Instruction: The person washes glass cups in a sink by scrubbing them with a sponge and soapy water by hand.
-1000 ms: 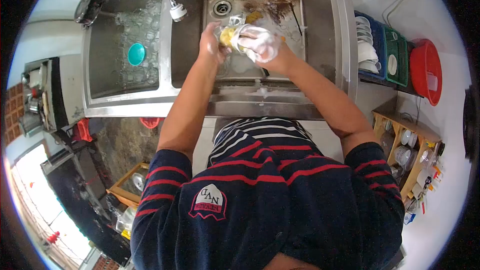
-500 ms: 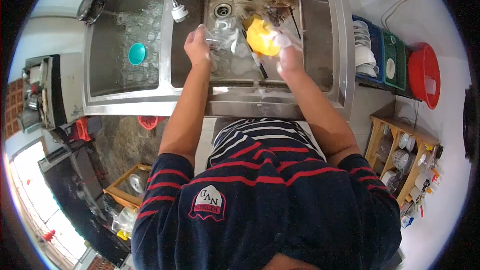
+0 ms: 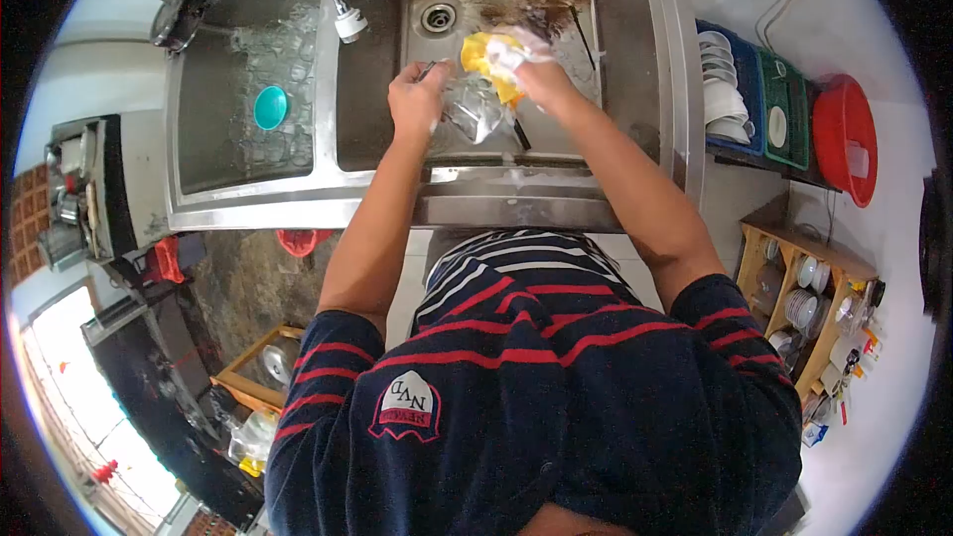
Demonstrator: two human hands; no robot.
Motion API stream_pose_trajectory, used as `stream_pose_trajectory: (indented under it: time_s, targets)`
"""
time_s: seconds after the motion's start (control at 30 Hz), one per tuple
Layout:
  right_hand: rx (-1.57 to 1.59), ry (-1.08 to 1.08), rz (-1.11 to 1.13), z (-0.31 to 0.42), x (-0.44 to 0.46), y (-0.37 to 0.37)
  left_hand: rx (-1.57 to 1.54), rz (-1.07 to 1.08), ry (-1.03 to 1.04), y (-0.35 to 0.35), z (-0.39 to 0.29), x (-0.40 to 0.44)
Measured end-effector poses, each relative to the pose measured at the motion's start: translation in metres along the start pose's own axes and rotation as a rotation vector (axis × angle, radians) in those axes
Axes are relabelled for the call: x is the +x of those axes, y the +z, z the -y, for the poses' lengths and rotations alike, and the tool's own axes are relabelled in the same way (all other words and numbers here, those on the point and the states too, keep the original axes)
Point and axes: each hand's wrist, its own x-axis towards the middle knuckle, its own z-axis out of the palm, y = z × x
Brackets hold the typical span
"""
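Note:
My left hand (image 3: pixel 418 99) is closed at the left side of the right sink basin. It appears to grip a clear, foam-streaked glass (image 3: pixel 478 109), whose outline is blurred; a thin dark piece shows at the fingers, too small to name. My right hand (image 3: pixel 541 74), smeared by motion and covered with white suds, is wrapped round a yellow cloth (image 3: pixel 481 52). The cloth is just above and right of the glass. Other clear glassware around the glass is partly hidden. A dark, narrow handle (image 3: pixel 521 135) lies on the basin floor below the cloth.
The left basin (image 3: pixel 204 154) holds many clear glasses (image 3: pixel 298 50) and a turquoise bowl (image 3: pixel 270 107). A hose tap (image 3: pixel 349 25) hangs over the divider. The drain (image 3: pixel 438 18) is at the back. On the right are a blue rack (image 3: pixel 751 99) with white dishes, a green basket (image 3: pixel 794 104) and a red basin (image 3: pixel 849 129).
My left hand has moved right, and the glass appears lower and further right. My right hand has drawn the yellow cloth left and up, closer to the left hand.

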Motion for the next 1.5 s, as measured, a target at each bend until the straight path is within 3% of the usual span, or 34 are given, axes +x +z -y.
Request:
stream_pose_trajectory:
  time_s: [0.1,0.13,0.23,0.27,0.33,0.4,0.43,0.5,0.53,0.63,0.7,0.77,0.83,0.9,0.93,1.0,1.03,1.1,1.13,1.2,1.23,1.3,1.33,1.37,1.47,1.5]
  targets:
    - [-0.128,0.138,0.137,0.004,-0.015,-0.006,0.010,0.051,-0.012,-0.007,-0.008,-0.002]
    - [0.109,0.226,0.286,0.006,-0.013,-0.023,0.009,0.052,-0.013,-0.007,-0.003,-0.002]
    - [0.048,0.286,0.190,0.004,-0.006,-0.037,-0.232,0.155,-0.028,-0.004,0.011,0.002]
    - [-0.159,0.224,0.209,0.000,-0.008,-0.029,-0.266,0.132,-0.005,-0.002,0.013,0.002]
    - [-0.079,0.172,0.209,-0.004,-0.017,-0.015,-0.303,0.110,0.023,0.001,0.015,0.007]
    - [-0.046,0.163,0.246,0.001,-0.031,-0.016,-0.531,0.037,-0.318,-0.005,0.016,0.015]
    - [-0.045,0.163,0.251,-0.002,-0.033,-0.013,-0.531,0.032,-0.318,-0.010,0.010,0.013]
    - [-0.227,-0.439,0.226,-0.011,-0.041,-0.009,-0.289,0.015,-0.225,-0.017,0.000,0.007]
    - [-0.477,-0.568,0.174,-0.003,-0.044,-0.009,-0.286,0.021,-0.232,-0.013,0.004,0.005]
    - [-0.548,-0.596,0.220,0.036,-0.050,-0.001,-0.311,-0.001,-0.217,-0.005,0.016,0.008]
    - [-0.516,-0.579,0.136,0.025,-0.043,-0.004,-0.361,0.049,-0.230,-0.007,0.022,0.009]
    - [-0.069,-0.087,0.104,0.008,-0.036,-0.006,-0.427,0.045,-0.318,-0.002,0.007,-0.002]
    - [-0.107,-0.013,0.100,0.001,-0.034,-0.007,-0.495,0.034,-0.402,0.001,0.004,-0.005]
    - [0.055,0.379,-0.035,-0.017,-0.031,-0.008,-0.907,0.083,-0.402,0.004,0.014,-0.003]
    - [0.059,0.379,-0.039,-0.014,-0.036,-0.005,-0.902,0.087,-0.403,0.005,0.005,-0.005]
    - [0.386,0.542,-0.027,0.003,-0.052,0.005,-0.759,-0.072,-0.342,0.006,-0.024,-0.010]
    - [0.382,0.547,-0.016,0.009,-0.056,0.005,-0.763,-0.084,-0.344,0.008,-0.010,-0.001]
    - [0.302,0.563,0.092,0.016,-0.060,-0.001,-0.650,-0.229,-0.099,0.012,0.027,0.032]
    - [0.301,0.561,0.092,0.015,-0.060,-0.002,-0.517,-0.156,-0.111,0.002,0.020,0.030]
    - [-0.217,0.158,0.011,0.012,-0.062,-0.006,-0.596,-0.156,-0.189,0.005,0.012,0.024]
    - [-0.216,0.164,0.004,0.017,-0.060,-0.008,-0.668,-0.157,-0.269,0.006,0.010,0.021]
    - [-0.712,-0.762,-0.026,0.033,-0.048,-0.011,-0.671,-0.136,-0.317,0.014,0.002,0.005]
    - [-0.790,-0.703,0.110,0.012,-0.047,-0.007,-0.681,-0.121,-0.357,0.017,-0.004,0.000]
    - [-0.791,-0.705,0.109,0.003,-0.045,-0.003,-0.681,-0.120,-0.353,0.016,-0.010,-0.004]
    - [-0.502,-0.156,0.397,0.016,-0.041,-0.006,-0.514,-0.172,-0.277,0.021,-0.012,-0.007]
    - [-0.501,-0.158,0.401,0.019,-0.040,-0.006,-0.511,-0.132,-0.183,0.022,0.000,-0.003]
